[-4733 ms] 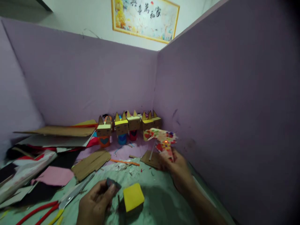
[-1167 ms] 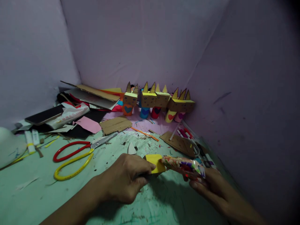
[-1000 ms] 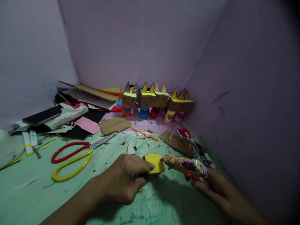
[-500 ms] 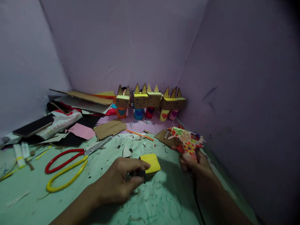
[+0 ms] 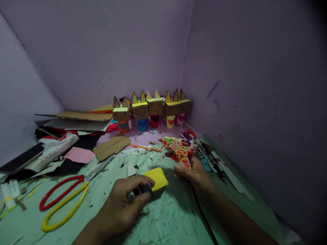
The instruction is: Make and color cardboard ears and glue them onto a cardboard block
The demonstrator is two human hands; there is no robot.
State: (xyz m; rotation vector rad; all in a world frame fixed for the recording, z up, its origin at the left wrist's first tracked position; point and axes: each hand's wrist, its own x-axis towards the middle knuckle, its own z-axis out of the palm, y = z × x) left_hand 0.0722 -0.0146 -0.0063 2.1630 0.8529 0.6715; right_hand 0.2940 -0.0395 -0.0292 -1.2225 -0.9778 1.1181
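Observation:
My left hand [image 5: 125, 200] pinches a small black piece [image 5: 146, 189] between thumb and index finger. Right against that piece is a small box with a yellow top [image 5: 157, 178], and my index fingertip rests on its near left edge. My right hand [image 5: 192, 172] is wrapped around the handle of a hot glue gun [image 5: 178, 148] with a flower pattern, its nozzle pointing left. A black cord [image 5: 201, 211] runs from its handle toward the bottom. A small pale paper scrap [image 5: 131, 169] lies just behind the box.
Large scissors [image 5: 68, 197] with red and yellow handles lie at left. Several cardboard cat figures [image 5: 155, 106] stand along the back. Cardboard sheets [image 5: 76, 115], a pink paper [image 5: 79, 155] and a cardboard piece [image 5: 112, 147] are behind the scissors. Pens [image 5: 217, 163] line the right wall.
The view has swung to the right, bringing the pens by the right wall into sight. Both hands keep their holds, and the glue gun's nozzle is slightly nearer the yellow-topped box.

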